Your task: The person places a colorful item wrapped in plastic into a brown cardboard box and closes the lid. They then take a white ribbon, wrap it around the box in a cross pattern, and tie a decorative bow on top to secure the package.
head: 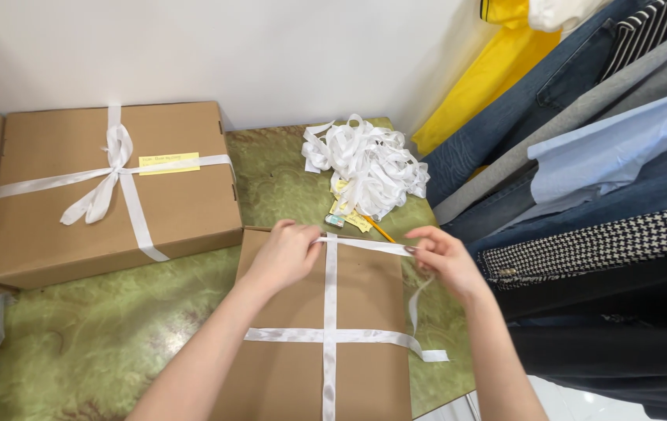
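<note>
A flat brown cardboard box (pixel 365 300) lies in front of me with white ribbon (pixel 329 312) crossed over its lid. My left hand (pixel 283 257) pinches the ribbon at the box's far edge, near the upright strip. My right hand (pixel 447 261) grips the other end of the same ribbon at the far right corner, and a loose tail (pixel 415 308) hangs down from it. The strip between my hands is pulled taut.
A second brown box (pixel 185 203) tied with a white bow and bearing a yellow label sits at the back left on the green marbled table (pixel 115 320). A heap of white ribbon (pixel 368 164) lies behind. Hanging clothes (pixel 583 171) crowd the right side.
</note>
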